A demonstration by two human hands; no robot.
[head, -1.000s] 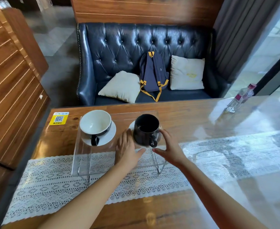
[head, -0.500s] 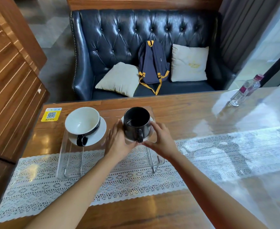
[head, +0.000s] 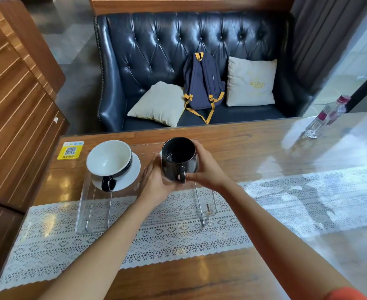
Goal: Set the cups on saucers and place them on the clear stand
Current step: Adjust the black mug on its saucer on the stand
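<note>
head view, one frame. black mug (head: pixel 179 160): upright, empty-looking, handle toward the camera, standing over the right half of the clear stand (head: pixel 148 204); its saucer is almost wholly hidden, only a pale edge showing at the mug's upper left. left hand (head: pixel 156 180): grip cupped against the mug's left side and base, fingers curled beneath it. right hand (head: pixel 206 167): grip wrapped round the mug's right side, thumb by the handle, fingers reaching behind the rim. both grips hold the mug between them; whether the mug is resting on the stand or raised just off it cannot be told.

white cup (head: pixel 109 158): wide bowl, dark outside, dark handle toward the camera, seated on a white saucer (head: pixel 132 172) on the left half of the stand, apart from the hands.

stand: transparent, on thin legs, set across a white lace runner (head: pixel 178 237) on the wooden table (head: pixel 232 144).

other items: yellow qr sticker (head: pixel 70 150) at the table's far left corner; plastic bottle (head: pixel 325 118) at far right; dark leather sofa (head: pixel 156 50) beyond the table, carrying two pale cushions and a navy backpack (head: pixel 202 83).
</note>
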